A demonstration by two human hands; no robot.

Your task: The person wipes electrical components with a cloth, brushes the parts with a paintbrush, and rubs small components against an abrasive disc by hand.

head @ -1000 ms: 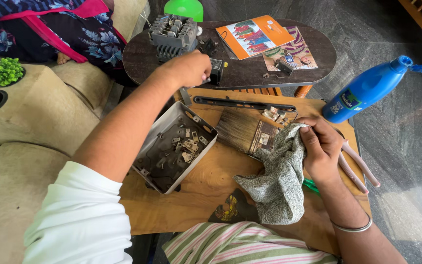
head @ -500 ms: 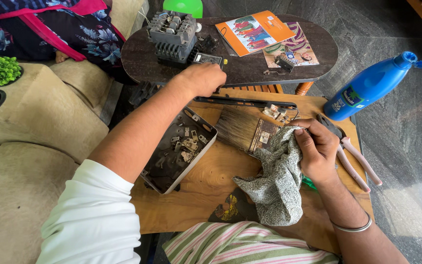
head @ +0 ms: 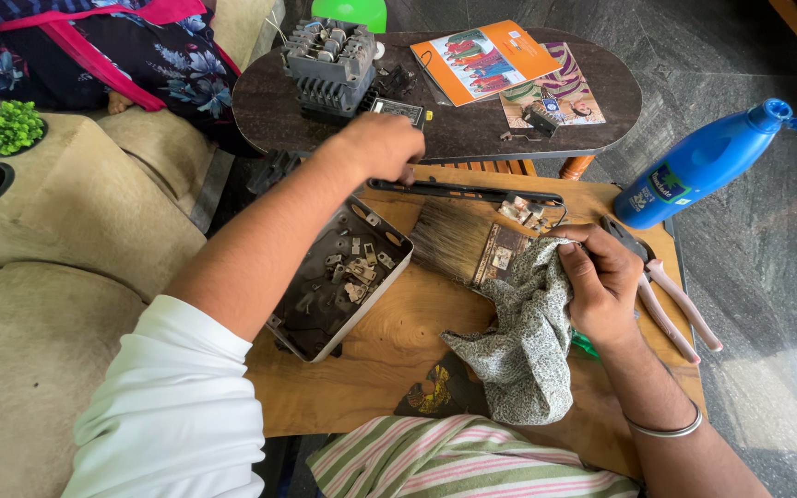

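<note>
Head view | left hand (head: 378, 146) fingers curled, resting at the near end of a long black bar (head: 472, 192), grasp cannot be told | right hand (head: 601, 281) clamped on patterned cloth (head: 523, 346) | wide paintbrush (head: 463, 247) just left of right hand | metal tray (head: 339, 281) of small parts below left forearm | pliers (head: 671, 300) right of right hand, on wooden bench (head: 389, 360).

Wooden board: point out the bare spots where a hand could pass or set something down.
Bare wood on the board lies between the metal tray and the cloth. The far edge is crowded: brush, pliers and both hands, left hand and right hand.
</note>
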